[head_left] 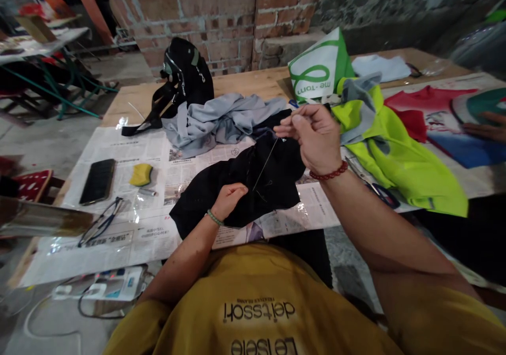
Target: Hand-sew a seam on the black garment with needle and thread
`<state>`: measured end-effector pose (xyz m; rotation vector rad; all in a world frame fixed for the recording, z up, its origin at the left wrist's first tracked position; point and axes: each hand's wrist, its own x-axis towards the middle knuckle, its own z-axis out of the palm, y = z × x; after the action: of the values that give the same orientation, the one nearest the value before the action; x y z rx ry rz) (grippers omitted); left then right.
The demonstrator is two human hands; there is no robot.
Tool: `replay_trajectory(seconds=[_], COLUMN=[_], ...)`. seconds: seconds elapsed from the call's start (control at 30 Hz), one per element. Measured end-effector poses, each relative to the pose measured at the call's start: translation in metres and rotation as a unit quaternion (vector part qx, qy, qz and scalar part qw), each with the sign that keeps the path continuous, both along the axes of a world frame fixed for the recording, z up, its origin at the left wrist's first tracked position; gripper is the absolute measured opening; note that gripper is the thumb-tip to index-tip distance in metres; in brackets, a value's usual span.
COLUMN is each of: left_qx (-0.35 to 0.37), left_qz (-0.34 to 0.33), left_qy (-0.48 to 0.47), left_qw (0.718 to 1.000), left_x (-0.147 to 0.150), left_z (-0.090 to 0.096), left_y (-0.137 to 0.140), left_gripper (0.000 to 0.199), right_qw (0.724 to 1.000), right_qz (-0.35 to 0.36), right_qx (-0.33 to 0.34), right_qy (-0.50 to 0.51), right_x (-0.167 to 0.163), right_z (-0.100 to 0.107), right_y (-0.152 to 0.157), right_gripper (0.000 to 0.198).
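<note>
A black cloth (pixel 272 186) lies spread on the newspaper in front of me. My left hand (pixel 229 202) is closed at its near part, thumb and fingers pinching the fabric. A pale thread (pixel 265 166) runs taut from beside the left fingertips up to my right hand (pixel 314 136). That hand is raised above the cloth's right side, with its fingertips pinched on the thread. Whether a needle is between them is too small to make out. Some loose thread ends curl on the cloth.
Newspaper covers the table (pixel 114 107). Leftward lie a phone (pixel 97 181), a yellow sponge (pixel 140 174) and glasses (pixel 101 222). Behind are grey fabric (pixel 221 120), a black bag (pixel 193 73) and a green-white bag (pixel 320 70). A neon garment (pixel 411 154) and another person's hand (pixel 488 128) are rightward.
</note>
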<state>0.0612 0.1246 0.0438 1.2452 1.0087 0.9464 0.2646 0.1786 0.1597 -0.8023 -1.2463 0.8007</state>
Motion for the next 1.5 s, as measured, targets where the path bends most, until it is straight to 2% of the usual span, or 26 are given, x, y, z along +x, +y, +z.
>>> replay_trajectory(seconds=[0.27, 0.4, 0.53, 0.97, 1.2, 1.5], left_qx=[0.007, 0.004, -0.001, -0.009, -0.017, -0.003], left_qz=[-0.007, -0.009, -0.012, -0.016, -0.019, -0.02], left_qy=[0.011, 0.011, 0.015, 0.015, 0.018, 0.027], left_qw=[1.0, 1.0, 1.0, 1.0, 1.0, 0.999], left_x=[-0.001, 0.0, 0.0, -0.001, -0.001, -0.001], left_z=[0.002, 0.003, 0.004, 0.005, 0.005, 0.005], left_y=[-0.001, -0.001, -0.002, -0.002, -0.003, -0.002], left_gripper=[0.026, 0.029, 0.029, 0.03, 0.026, 0.027], right_qw=[0.993, 0.988, 0.985, 0.96, 0.952, 0.963], right_qz=[-0.071, -0.1, -0.115, -0.164, -0.15, -0.161], right_qx=[0.099, 0.115, 0.119, 0.2, 0.244, 0.191], right_qy=[-0.004, -0.03, -0.052, -0.103, -0.109, -0.1], right_x=[0.02, 0.024, 0.028, 0.045, 0.057, 0.05], right_z=[0.046, 0.068, 0.083, 0.105, 0.115, 0.114], right_y=[0.019, 0.02, 0.025, 0.043, 0.05, 0.043], right_gripper=[0.022, 0.013, 0.014, 0.016, 0.011, 0.014])
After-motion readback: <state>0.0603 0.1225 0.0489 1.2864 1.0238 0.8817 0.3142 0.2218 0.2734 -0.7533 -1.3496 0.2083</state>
